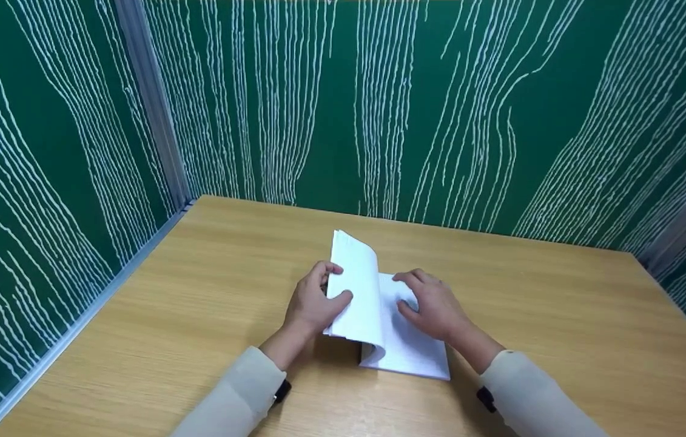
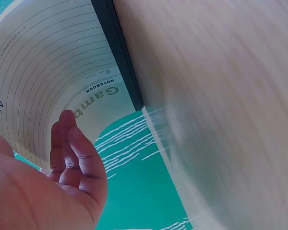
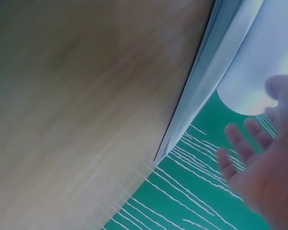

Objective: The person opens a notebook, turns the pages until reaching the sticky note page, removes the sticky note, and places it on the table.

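Observation:
A notebook (image 1: 412, 349) lies on the table, its left part lifted and curving up. My left hand (image 1: 312, 300) pinches the raised pages (image 1: 355, 285) at their outer edge, thumb on the front and fingers behind. In the left wrist view, the lined underside (image 2: 43, 62) of the lifted part shows printed lettering, and the fingers of the left hand (image 2: 79, 167) lie against it. My right hand (image 1: 437, 303) is over the right-hand page, fingers loosely bent and holding nothing. The right wrist view shows that hand (image 3: 264, 163) beside the notebook's thick edge (image 3: 211, 67).
The light wooden table (image 1: 209, 255) extends around the notebook on all sides. Green panels (image 1: 330, 109) with white wavy lines stand behind and at both sides, joined by metal posts (image 1: 154, 103).

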Motion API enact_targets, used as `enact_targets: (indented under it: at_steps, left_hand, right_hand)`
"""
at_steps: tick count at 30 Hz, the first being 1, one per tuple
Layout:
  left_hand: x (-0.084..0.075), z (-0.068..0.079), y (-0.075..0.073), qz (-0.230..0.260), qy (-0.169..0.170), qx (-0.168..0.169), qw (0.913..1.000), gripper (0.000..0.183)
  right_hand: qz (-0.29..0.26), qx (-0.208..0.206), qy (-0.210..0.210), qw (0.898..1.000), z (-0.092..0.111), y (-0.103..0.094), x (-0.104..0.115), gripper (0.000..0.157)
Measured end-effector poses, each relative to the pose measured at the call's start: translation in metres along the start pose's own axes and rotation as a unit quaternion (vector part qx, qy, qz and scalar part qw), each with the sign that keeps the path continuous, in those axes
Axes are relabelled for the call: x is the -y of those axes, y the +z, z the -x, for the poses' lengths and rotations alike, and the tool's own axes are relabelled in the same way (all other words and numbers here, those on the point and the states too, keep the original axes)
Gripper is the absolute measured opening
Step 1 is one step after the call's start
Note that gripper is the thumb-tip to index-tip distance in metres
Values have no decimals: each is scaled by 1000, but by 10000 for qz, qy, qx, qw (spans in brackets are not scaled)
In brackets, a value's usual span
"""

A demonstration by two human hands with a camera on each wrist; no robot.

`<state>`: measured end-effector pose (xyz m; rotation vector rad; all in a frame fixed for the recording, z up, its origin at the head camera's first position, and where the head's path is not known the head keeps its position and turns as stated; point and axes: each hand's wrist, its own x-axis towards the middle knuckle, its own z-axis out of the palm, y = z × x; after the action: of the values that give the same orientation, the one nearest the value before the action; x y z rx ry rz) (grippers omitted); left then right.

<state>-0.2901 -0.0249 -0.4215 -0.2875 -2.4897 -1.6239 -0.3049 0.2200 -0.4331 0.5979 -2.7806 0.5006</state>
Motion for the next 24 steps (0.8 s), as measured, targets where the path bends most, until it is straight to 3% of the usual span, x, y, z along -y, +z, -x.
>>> enact_targets:
  at_steps: [4,9,16,24]
  left_hand:
    - [0,-1,1,-38,69,-56,10000,32]
    - [2,-2,1,-33,321,-140,9994,23]
    - [3,-1,0,38,379,-94,9992,18]
    - [2,-2,1,158,112,1,9998,19]
  right_hand:
    - [355,100,621,9974,0,1,-2,43]
    - [607,520,1176,9898,1,0,-4,54]
    - [675,1015,1429,9822,2,2,-6,71]
    - [458,1592,1752,9705,4,3,-9,79]
